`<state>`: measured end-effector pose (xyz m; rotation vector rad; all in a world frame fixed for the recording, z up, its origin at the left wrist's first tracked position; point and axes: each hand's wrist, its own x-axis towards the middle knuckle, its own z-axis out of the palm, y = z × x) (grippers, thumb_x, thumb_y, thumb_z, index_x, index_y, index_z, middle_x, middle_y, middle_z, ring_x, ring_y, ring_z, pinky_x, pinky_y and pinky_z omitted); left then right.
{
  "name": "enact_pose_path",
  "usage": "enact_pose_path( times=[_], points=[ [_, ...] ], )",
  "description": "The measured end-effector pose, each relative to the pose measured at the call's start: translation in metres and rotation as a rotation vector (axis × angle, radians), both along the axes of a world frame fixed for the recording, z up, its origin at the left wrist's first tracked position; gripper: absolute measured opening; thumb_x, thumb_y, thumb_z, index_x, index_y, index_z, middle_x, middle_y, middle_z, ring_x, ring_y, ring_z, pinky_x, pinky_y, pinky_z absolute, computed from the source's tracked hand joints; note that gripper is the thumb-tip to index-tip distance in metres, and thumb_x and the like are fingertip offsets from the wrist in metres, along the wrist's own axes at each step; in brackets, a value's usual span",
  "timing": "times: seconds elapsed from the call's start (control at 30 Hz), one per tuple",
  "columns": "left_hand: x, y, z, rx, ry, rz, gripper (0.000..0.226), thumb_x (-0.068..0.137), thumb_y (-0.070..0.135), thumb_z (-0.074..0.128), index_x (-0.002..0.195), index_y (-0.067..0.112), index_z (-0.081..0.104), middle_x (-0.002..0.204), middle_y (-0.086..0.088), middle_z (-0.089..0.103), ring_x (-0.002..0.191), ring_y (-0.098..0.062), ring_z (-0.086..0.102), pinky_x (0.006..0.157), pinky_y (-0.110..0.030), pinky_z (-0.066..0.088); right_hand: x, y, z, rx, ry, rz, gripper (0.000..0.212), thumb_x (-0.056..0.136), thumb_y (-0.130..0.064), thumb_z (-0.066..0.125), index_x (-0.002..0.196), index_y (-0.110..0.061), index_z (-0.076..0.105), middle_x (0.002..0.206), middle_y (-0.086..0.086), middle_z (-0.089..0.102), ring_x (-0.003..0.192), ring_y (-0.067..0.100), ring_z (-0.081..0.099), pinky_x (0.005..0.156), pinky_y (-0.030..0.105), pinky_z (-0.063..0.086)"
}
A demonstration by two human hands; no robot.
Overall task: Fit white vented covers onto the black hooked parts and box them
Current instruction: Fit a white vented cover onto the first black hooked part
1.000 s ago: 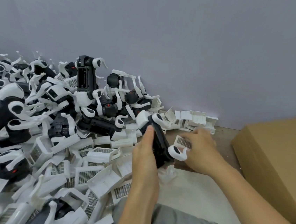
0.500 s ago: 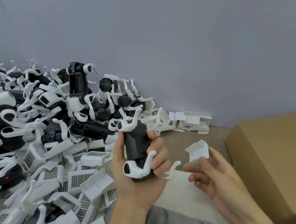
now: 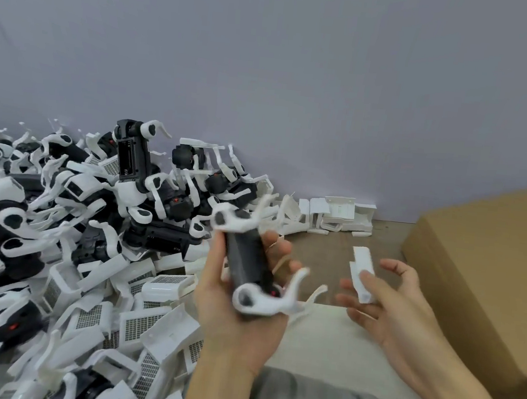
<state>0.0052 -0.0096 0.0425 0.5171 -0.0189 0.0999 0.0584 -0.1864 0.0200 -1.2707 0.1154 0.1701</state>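
My left hand (image 3: 239, 297) grips a black part (image 3: 250, 263); my right hand (image 3: 385, 296) pinches a cover (image 3: 362, 271). Fitting step: next I align and press it on.

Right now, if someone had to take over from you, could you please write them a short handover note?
Left hand grips one black hooked part, held up over the lap.
Right hand pinches a white vented cover beside it, not yet fitted.
Pile of parts and loose covers lies to the left by the wall; cardboard box is on the right.
Done: part and cover picked up.
Left: fit this cover, box the part, then work through the pile.
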Motion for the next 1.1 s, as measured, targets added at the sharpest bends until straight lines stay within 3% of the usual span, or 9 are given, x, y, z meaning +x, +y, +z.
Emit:
enact_pose_path(
  times=[0.17,0.27,0.33,0.43,0.6,0.73,0.83,0.97,1.1],
  points=[
    [0.024,-0.018,-0.01,0.605,0.259,0.239,0.039,0.069,0.05,0.073,0.086,0.015,0.076,0.076,0.001,0.074,0.073,-0.014,0.071,0.064,-0.028,0.055,-0.001,-0.005,0.009,-0.338,-0.238,-0.06,0.026,0.093,-0.024,0.066,0.119,-0.029,0.067,0.101,-0.019,0.074,0.096,-0.003,0.068,0.079,0.022,0.048],
    [0.03,-0.03,-0.021,0.672,0.269,0.215,0.024,0.093,0.04,0.063,0.102,0.02,0.073,0.095,0.003,0.076,0.103,-0.022,0.071,0.092,-0.041,0.054,-0.005,-0.001,0.017,-0.466,-0.382,-0.13,0.035,0.087,-0.03,0.072,0.121,-0.033,0.066,0.105,-0.023,0.071,0.096,-0.012,0.061,0.074,0.012,0.046],
    [0.031,-0.034,-0.019,0.652,0.237,0.178,0.029,0.1,0.035,0.053,0.118,0.019,0.069,0.107,-0.002,0.077,0.1,-0.016,0.072,0.078,-0.028,0.058,-0.01,0.01,0.02,-0.537,-0.456,-0.077,0.039,0.082,-0.028,0.077,0.118,-0.036,0.065,0.104,-0.022,0.07,0.094,-0.009,0.062,0.071,0.009,0.049],
    [0.026,-0.038,-0.017,0.697,0.184,0.165,0.031,0.103,0.033,0.047,0.124,0.019,0.066,0.099,0.001,0.077,0.069,0.0,0.068,0.048,-0.01,0.045,-0.015,0.031,0.014,-0.695,-0.548,-0.053,0.037,0.078,-0.028,0.081,0.11,-0.04,0.065,0.099,-0.018,0.067,0.09,-0.006,0.061,0.073,0.005,0.045],
    [0.025,-0.042,-0.021,0.837,0.059,0.206,0.026,0.104,0.024,0.05,0.128,0.028,0.06,0.112,0.011,0.074,0.101,-0.002,0.07,0.077,-0.012,0.052,-0.017,0.042,0.006,-0.773,-0.616,-0.17,0.034,0.077,-0.038,0.075,0.106,-0.043,0.06,0.095,-0.022,0.061,0.089,-0.005,0.058,0.067,0.01,0.045],
    [0.027,-0.042,-0.023,0.908,0.037,0.266,0.025,0.102,0.017,0.055,0.125,0.024,0.061,0.109,0.008,0.076,0.1,-0.007,0.072,0.08,-0.018,0.054,-0.018,0.045,0.001,-0.797,-0.636,-0.207,0.038,0.076,-0.036,0.081,0.107,-0.037,0.059,0.097,-0.022,0.059,0.088,-0.002,0.058,0.07,0.021,0.051],
    [0.026,-0.039,-0.022,0.911,0.044,0.293,0.024,0.102,0.016,0.054,0.124,0.021,0.064,0.109,0.005,0.076,0.1,-0.011,0.072,0.08,-0.02,0.056,-0.016,0.043,0.001,-0.778,-0.648,-0.177,0.04,0.075,-0.038,0.084,0.107,-0.035,0.06,0.096,-0.02,0.061,0.088,-0.002,0.061,0.069,0.016,0.05],
    [0.025,-0.029,-0.019,0.817,0.102,0.306,0.024,0.101,0.014,0.055,0.119,0.015,0.07,0.106,-0.004,0.077,0.099,-0.019,0.073,0.074,-0.023,0.059,-0.011,0.033,0.006,-0.483,-0.547,0.027,0.024,0.083,-0.024,0.078,0.105,-0.029,0.07,0.092,-0.011,0.073,0.087,0.005,0.068,0.074,0.019,0.052],
    [0.023,-0.033,-0.017,0.854,0.057,0.221,0.021,0.099,0.011,0.055,0.111,0.013,0.073,0.102,-0.011,0.076,0.091,-0.017,0.073,0.069,-0.025,0.058,-0.008,0.028,0.009,-0.277,-0.394,0.106,0.033,0.087,-0.045,0.061,0.105,-0.022,0.075,0.095,-0.006,0.077,0.091,0.009,0.072,0.073,0.022,0.055]
  ],
)
